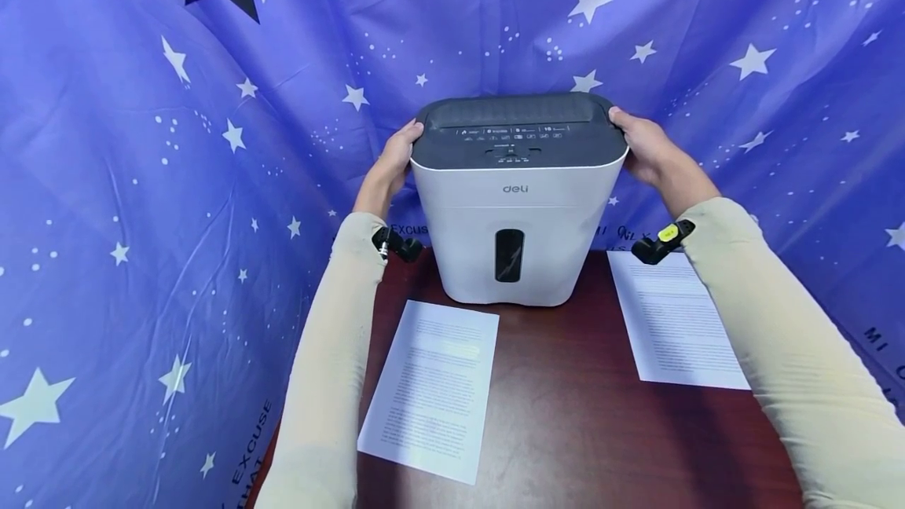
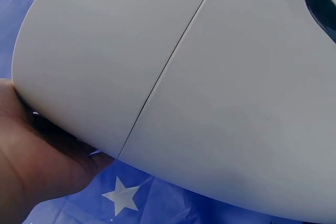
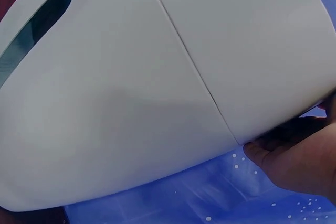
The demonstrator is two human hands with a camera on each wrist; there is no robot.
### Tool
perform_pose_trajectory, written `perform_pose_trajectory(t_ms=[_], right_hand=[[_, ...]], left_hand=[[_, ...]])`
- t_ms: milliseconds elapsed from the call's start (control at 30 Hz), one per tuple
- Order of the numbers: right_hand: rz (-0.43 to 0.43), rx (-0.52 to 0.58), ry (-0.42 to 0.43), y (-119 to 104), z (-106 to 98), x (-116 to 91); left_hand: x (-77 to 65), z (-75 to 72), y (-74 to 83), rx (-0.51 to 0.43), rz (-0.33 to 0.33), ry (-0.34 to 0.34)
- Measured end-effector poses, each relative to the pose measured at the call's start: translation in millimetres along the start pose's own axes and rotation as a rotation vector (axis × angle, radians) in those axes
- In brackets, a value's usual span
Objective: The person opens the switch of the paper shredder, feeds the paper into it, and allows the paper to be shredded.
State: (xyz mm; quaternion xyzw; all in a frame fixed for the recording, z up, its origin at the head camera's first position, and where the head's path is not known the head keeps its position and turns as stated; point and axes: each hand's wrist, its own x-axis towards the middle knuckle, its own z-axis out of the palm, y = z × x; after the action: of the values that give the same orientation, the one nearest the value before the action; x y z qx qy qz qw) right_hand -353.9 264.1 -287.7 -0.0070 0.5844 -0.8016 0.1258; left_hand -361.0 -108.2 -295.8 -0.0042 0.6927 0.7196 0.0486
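A white paper shredder (image 1: 467,218) with a dark grey top (image 1: 519,112) and a small dark window (image 1: 509,256) stands upright at the back of the table. At its upper left side my left hand (image 1: 397,151) grips the edge, thumb at the dark rim. My right hand (image 1: 646,146) holds the opposite upper side in the same way. The left wrist view has the white side wall (image 2: 199,87) filling most of it, the left hand (image 2: 47,161) at its lower edge. In the right wrist view, the right hand (image 3: 299,156) is against the shredder's side, its fingers partly hidden behind it.
One printed sheet (image 1: 431,391) lies on the dark red table (image 1: 566,415) in front of the shredder. Another printed sheet (image 1: 675,320) lies to the right, partly covered by the right forearm. Blue star-patterned cloth (image 1: 481,45) hangs around the table's back and sides.
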Motion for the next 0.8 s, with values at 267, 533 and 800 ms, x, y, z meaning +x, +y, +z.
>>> perform_pose_trajectory(t_ms=[267, 533, 800], right_hand=[[-0.044, 0.053, 0.043, 0, 4, 1], [-0.075, 0.052, 0.09, 9, -1, -9], [-0.102, 0.048, 0.17, 42, -15, -26]], left_hand=[[2.8, 0.2, 1.6, -0.025, 0.01, 0.053], [-7.2, -5.5, -3.5, -0.003, 0.01, 0.049], [-29.4, -18.4, -23.4, 0.049, 0.051, -0.012]])
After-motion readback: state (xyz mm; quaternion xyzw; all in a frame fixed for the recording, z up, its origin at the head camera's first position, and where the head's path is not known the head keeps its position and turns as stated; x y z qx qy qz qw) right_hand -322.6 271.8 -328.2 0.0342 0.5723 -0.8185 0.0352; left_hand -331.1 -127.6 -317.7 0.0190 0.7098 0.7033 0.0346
